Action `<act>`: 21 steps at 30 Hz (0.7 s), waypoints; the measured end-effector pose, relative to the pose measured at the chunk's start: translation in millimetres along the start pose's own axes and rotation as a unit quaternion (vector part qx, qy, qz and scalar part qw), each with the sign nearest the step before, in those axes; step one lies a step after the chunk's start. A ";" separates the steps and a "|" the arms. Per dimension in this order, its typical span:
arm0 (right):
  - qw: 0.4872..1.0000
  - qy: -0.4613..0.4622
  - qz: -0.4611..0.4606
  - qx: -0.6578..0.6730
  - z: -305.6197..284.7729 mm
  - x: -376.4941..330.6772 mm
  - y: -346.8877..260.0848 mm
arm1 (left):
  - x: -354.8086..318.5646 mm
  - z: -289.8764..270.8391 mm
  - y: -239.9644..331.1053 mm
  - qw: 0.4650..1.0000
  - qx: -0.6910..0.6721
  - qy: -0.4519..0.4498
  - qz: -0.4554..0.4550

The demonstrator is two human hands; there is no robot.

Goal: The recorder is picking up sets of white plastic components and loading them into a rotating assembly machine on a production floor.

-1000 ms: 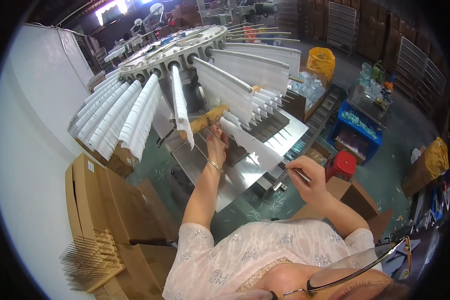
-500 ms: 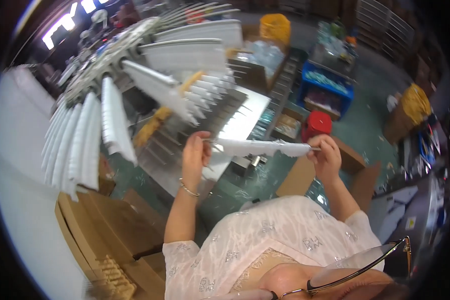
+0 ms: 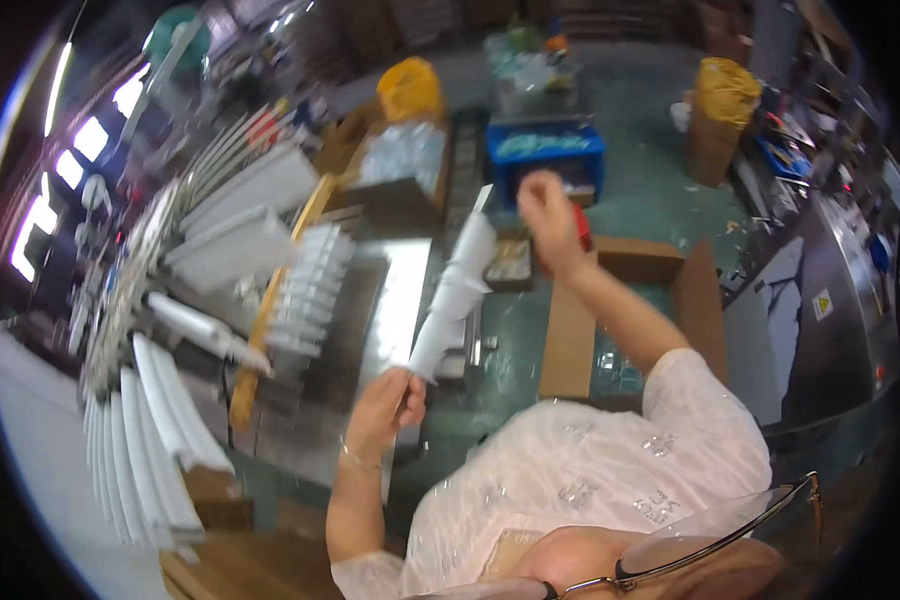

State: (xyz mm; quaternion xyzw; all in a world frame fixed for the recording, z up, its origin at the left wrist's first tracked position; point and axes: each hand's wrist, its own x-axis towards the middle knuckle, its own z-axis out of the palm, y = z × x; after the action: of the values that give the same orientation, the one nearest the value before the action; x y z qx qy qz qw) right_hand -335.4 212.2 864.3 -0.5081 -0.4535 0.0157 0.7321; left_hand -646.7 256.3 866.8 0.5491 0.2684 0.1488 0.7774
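I am holding my left hand [image 3: 388,398] low in front of me, fingers curled closed, a bracelet at the wrist. I am raising my right hand [image 3: 548,215] higher, arm stretched forward, fingers pinched together.

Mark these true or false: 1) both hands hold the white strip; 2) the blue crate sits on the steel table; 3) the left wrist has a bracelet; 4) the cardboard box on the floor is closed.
1) True: left hand and right hand hold the ends of the white strip.
2) False: the blue crate stands on the green floor beyond the steel table.
3) True: a thin bracelet shows.
4) False: the cardboard box is open.
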 end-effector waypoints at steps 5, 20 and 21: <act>0.980 -0.182 0.070 0.034 37.3 -120.6 -15.5 | 41.8 32.9 0.4 0.990 0.005 0.057 0.132; 0.980 -0.009 0.124 0.155 -74.7 -55.0 -23.3 | 105.5 92.3 36.6 0.840 0.399 0.091 0.357; 0.975 -0.041 0.141 0.168 -81.6 -51.0 -26.5 | 109.4 84.8 51.8 0.775 0.448 0.115 0.431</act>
State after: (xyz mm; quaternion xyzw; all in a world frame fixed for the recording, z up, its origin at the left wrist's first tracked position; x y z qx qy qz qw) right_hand -321.5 115.2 845.5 -0.4355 -0.3984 0.2155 0.7779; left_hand -505.3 266.5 908.9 0.8725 0.1270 0.3930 0.2610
